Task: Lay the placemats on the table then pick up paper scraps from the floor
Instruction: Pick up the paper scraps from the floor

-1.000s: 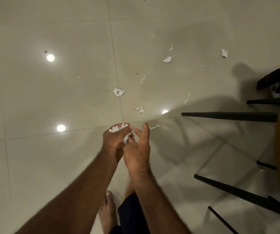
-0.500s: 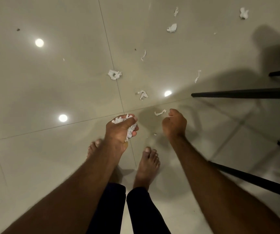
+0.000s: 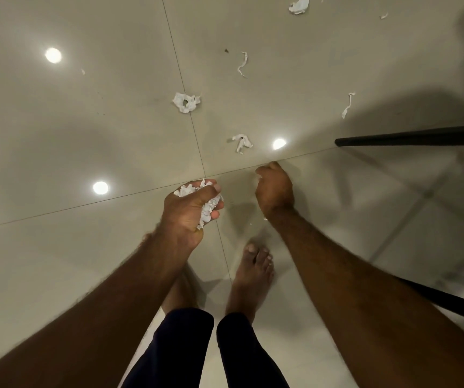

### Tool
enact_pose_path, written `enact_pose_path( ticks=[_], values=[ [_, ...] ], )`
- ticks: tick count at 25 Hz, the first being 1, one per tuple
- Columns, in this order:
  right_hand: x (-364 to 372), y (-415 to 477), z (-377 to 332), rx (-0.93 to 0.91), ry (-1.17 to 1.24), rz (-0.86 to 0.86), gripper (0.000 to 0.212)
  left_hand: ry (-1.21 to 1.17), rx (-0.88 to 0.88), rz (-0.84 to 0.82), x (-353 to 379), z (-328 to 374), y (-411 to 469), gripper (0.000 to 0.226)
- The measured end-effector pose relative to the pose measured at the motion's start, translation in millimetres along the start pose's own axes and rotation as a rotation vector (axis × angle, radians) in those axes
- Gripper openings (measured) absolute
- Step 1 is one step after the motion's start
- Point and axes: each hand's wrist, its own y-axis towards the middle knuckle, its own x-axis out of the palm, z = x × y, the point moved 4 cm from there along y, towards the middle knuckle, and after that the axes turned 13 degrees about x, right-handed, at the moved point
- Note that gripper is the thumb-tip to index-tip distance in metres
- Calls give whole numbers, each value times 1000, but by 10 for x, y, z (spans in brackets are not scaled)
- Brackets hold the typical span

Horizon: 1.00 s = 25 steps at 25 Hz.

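White crumpled paper scraps across floor

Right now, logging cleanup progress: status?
Left hand shut on paper wad. Right hand closed at floor. Loose scraps ahead. Chair leg right.

Bare forearms, no sleeves, both hairy; dark navy close-fitting trouser legs end above bare feet.

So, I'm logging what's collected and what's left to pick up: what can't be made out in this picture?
- Right hand: curled, seen from the back; the head view cannot show whether it grips a scrap.
- Wad of scraps in the left hand: fingers cover most of it, so no count.
- Scrap at the top edge: cut off by the frame.
- Table and placemats: out of view; only black legs show.
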Motion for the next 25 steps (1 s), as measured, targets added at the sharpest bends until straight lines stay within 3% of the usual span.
enact_pose_path(
  ticks=[5, 8, 11, 13, 18, 21, 25],
  values=[
    [-254, 234, -509, -201, 172, 54, 46, -9, 21, -6, -34, 93, 99, 18],
    [-121, 389, -710, -289, -11, 7, 59, -19, 37, -4, -27, 130, 144, 16],
    [51, 425, -708, -408, -217, -85, 44, -20, 39, -26, -37, 157, 147, 16],
    [45, 424, -650, -438, -231, -98, 30, -21, 37, -20, -76, 160, 149, 13],
    [-109, 22, -137, -367, 39, -12, 19, 6, 37, -13, -161, 119, 116, 9],
    [-31, -433, 278, -284, -10, 9, 18, 18, 31, -13, -135, 98, 63, 9],
    [335, -790, 598, -65, -122, -91, 18, 18, 43, -33, -63, 79, 23, 10]
  ],
)
